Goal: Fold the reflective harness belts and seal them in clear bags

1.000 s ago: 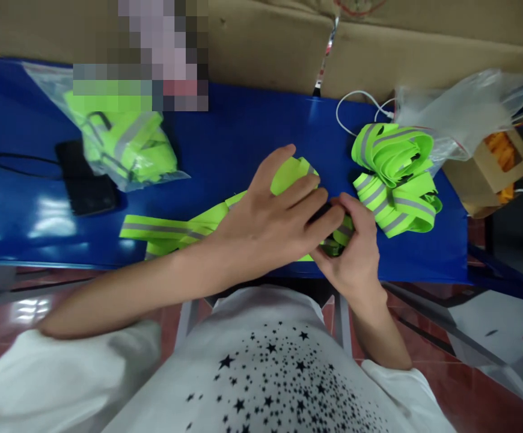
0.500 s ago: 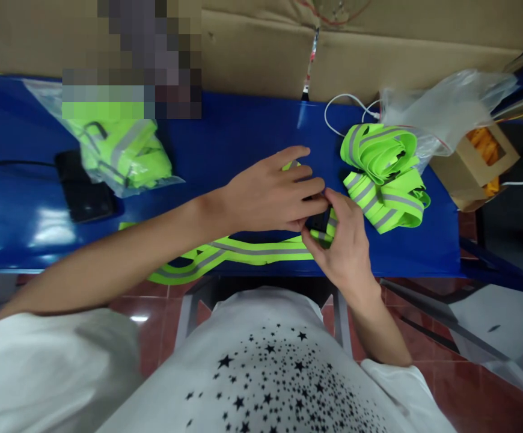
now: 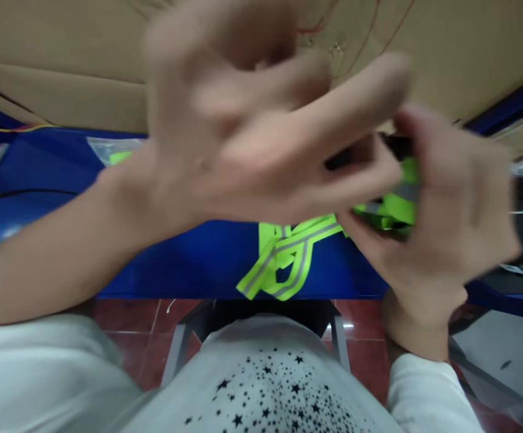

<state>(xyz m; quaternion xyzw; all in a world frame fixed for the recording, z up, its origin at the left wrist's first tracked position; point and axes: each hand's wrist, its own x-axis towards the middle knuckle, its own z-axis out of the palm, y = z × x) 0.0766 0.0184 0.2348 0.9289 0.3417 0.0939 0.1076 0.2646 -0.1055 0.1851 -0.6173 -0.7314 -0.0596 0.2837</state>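
Observation:
My left hand (image 3: 261, 132) is raised close to the camera and blurred, its fingertips meeting my right hand at a small black piece (image 3: 390, 143). Its outer fingers are partly curled, and its thumb is hidden. My right hand (image 3: 451, 204) is wrapped round a bunched neon-yellow reflective strap (image 3: 401, 207) with a grey stripe, beside the black piece. A loose length of the neon strap (image 3: 284, 258) hangs in folds below the hands, over the blue table.
The blue table (image 3: 189, 264) runs across under my hands, with a brown cardboard sheet (image 3: 63, 84) behind it. A clear plastic bag (image 3: 110, 147) shows at the left, partly behind my forearm. A dark cable (image 3: 27, 192) lies on the left side.
Both hands have risen towards the camera, carrying the strap and black piece up and to the right. The strap's loose end has gathered from a long stretch into a folded bundle.

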